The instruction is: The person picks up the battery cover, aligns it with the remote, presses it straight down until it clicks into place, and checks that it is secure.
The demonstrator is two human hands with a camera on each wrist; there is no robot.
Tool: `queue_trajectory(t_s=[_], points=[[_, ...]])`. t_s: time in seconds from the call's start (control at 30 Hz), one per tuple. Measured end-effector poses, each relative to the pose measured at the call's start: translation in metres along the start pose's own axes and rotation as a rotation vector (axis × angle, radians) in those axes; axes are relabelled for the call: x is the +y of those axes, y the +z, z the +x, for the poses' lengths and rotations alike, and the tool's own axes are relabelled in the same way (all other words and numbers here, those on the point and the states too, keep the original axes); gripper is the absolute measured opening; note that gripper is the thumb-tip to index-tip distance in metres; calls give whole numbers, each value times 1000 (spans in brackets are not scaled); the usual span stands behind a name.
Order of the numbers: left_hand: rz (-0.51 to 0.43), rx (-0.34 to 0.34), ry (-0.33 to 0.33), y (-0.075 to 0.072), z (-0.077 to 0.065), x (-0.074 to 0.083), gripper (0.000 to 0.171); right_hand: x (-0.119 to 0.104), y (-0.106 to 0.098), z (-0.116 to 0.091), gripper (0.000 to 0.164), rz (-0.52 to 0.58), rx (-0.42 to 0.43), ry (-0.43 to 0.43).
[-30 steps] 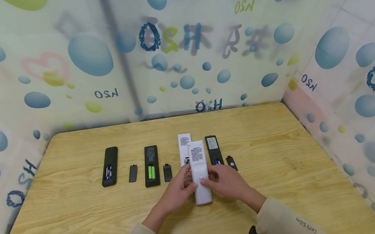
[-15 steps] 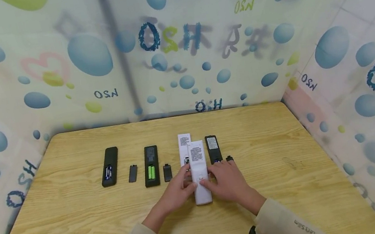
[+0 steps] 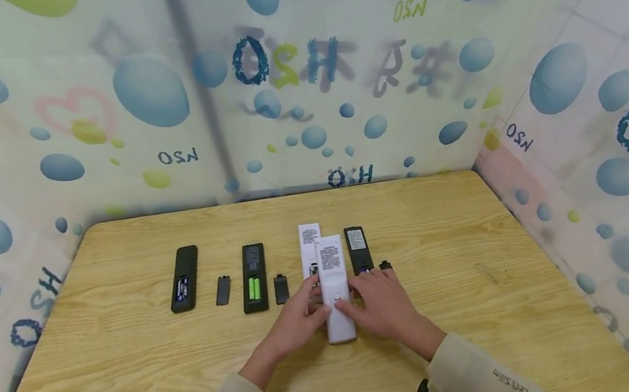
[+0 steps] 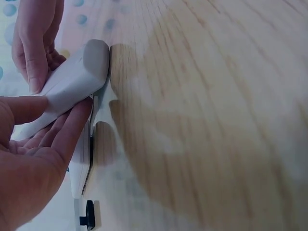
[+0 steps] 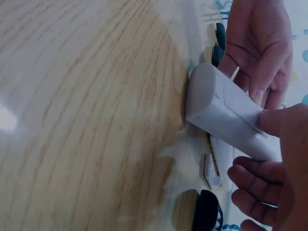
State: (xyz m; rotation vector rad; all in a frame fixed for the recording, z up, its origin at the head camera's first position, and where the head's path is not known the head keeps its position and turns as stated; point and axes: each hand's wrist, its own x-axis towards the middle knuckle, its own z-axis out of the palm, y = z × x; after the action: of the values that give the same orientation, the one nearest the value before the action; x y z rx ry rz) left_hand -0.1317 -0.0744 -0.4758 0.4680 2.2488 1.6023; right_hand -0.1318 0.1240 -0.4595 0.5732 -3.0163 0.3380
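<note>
Both hands hold a white remote control (image 3: 330, 258) with its labelled back facing up. My left hand (image 3: 293, 319) grips its left edge, thumb on the side and fingers underneath, as the left wrist view shows. On the other side, the thumb of my right hand (image 3: 385, 303) presses on the battery cover (image 5: 243, 108), near its small catch. The right fingers curl beside and below the remote. In the right wrist view its rounded end sits at or just above the table. A second white remote (image 3: 308, 234) lies behind, partly covered by the held one.
A black remote (image 3: 184, 273) with its battery bay uncovered lies at left, a loose black cover (image 3: 223, 290) beside it. Another black remote (image 3: 253, 262) shows green batteries, with its cover (image 3: 281, 289) alongside. Right of centre lie a labelled black remote (image 3: 357, 244) and a partly hidden cover (image 3: 385, 265).
Over the past second my right hand's fingers have shifted slightly, now hiding more of the black cover at right. The left hand and the white remote have barely moved.
</note>
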Motion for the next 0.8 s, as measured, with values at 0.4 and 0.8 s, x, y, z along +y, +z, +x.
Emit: queue_trajectory(t_s=[0.4,0.8], points=[[62,-10,33,-2,0,3,61,-2,-2,4,38,94,-69,62],[61,-4,33,-1,1,0,63,-1,0,5,40,85,-50,44]])
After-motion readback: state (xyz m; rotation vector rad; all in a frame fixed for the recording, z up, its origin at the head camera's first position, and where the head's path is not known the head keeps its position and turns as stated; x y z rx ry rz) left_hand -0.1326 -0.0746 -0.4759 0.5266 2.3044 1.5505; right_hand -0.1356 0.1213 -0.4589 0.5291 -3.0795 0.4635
